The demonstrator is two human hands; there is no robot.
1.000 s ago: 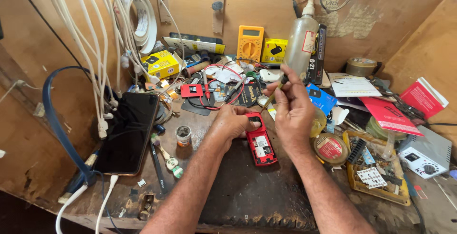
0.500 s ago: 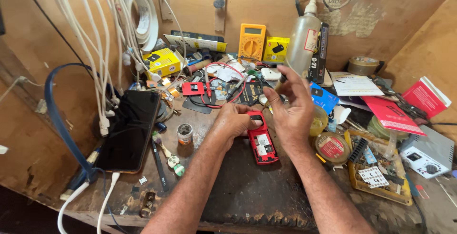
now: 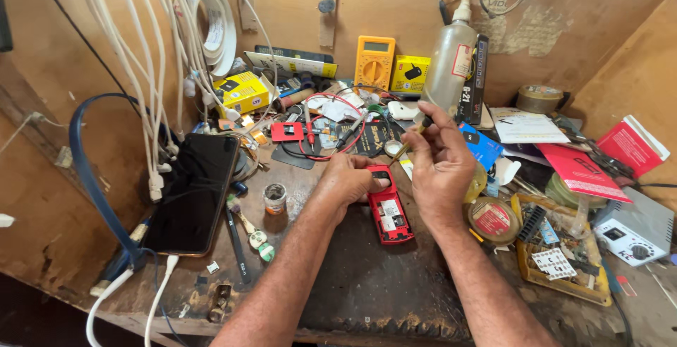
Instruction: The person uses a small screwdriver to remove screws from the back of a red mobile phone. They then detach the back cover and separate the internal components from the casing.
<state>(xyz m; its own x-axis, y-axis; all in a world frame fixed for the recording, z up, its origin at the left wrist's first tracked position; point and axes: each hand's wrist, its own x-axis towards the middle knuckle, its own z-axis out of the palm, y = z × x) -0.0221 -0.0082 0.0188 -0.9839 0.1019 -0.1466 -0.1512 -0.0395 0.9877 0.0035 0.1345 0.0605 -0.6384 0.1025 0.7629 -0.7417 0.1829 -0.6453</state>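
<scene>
Glossy red plastic phone on a worn, matt dark mat, beside a glossy black glass smartphone and rough wooden walls.

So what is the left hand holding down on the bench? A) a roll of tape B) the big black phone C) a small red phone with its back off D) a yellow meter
C: the left hand rests on the top end of the small red phone, which lies open on the dark mat.
</scene>
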